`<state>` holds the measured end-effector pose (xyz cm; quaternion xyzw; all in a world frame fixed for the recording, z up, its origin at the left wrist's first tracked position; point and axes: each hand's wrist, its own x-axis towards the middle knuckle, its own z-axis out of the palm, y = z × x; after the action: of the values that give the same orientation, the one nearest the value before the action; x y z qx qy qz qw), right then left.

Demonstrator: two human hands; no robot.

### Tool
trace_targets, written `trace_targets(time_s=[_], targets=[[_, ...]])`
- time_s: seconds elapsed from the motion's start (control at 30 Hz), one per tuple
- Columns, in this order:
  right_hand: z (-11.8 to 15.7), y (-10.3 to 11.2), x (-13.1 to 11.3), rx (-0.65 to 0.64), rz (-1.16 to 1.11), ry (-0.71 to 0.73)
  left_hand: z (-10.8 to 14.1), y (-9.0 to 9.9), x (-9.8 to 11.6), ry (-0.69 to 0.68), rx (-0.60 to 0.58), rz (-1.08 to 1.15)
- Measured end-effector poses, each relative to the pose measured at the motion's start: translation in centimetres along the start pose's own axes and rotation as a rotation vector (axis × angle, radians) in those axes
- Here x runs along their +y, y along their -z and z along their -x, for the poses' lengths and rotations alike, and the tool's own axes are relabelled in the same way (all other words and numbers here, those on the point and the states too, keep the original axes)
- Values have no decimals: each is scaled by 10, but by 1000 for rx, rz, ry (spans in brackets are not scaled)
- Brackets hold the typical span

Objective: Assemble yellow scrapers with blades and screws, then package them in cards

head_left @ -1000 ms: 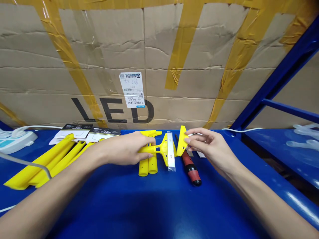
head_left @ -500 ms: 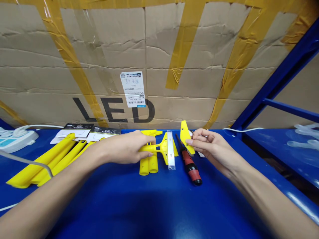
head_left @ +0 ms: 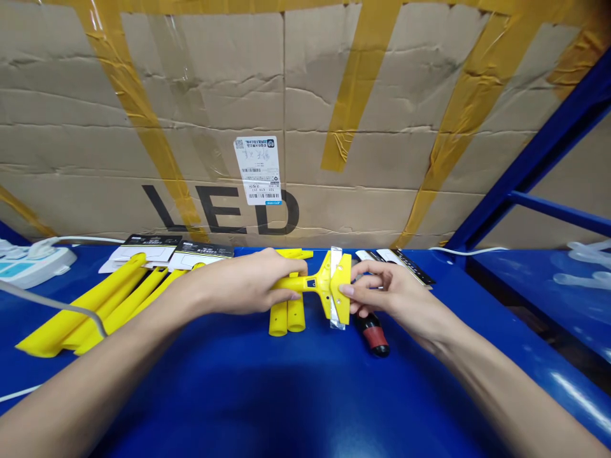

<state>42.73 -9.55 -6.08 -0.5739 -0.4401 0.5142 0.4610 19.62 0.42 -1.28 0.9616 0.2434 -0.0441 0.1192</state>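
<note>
My left hand point(head_left: 252, 283) is wrapped round the handle of a yellow scraper point(head_left: 324, 284), whose wide head points right. A silver blade in clear wrapping point(head_left: 336, 280) lies across that head. Between thumb and fingers, my right hand point(head_left: 382, 286) pinches a yellow plate point(head_left: 341, 289) over the blade and the scraper head. Below my right hand a red and black screwdriver point(head_left: 373, 334) lies on the blue surface, its upper part hidden. Under and beyond my left hand are yellow tube-shaped handles point(head_left: 296, 315) with holes.
Several long yellow scrapers point(head_left: 95, 302) with black and white cards point(head_left: 200, 254) lie at left. Behind stands a taped cardboard box point(head_left: 219, 159). A white power strip point(head_left: 41, 266) with cables is far left. More cards point(head_left: 405, 264) lie behind my right hand. Blue frame bars point(head_left: 515, 172) rise at right.
My right hand has moved left with the yellow plate, from above the screwdriver onto the blade and scraper head. My left hand still holds the scraper. The cards behind my right hand show more.
</note>
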Motion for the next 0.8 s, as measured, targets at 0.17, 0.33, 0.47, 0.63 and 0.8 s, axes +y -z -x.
trace_targets(time_s=[0.17, 0.33, 0.47, 0.63, 0.8], targets=[[-1, -5, 1, -13, -6, 19, 0, 0, 4, -52, 17, 3], [-1, -7, 4, -117, -12, 21, 0, -2, 8, -58, 33, -46], [-1, -9, 5, -94, -4, 49, -4, -3, 13, -63, 48, -9], [1, -13, 1, -80, 19, 71, -11, -8, 18, -80, 100, 83], [1, -14, -1, -90, 44, 77, -12, -9, 16, -107, 140, 94]])
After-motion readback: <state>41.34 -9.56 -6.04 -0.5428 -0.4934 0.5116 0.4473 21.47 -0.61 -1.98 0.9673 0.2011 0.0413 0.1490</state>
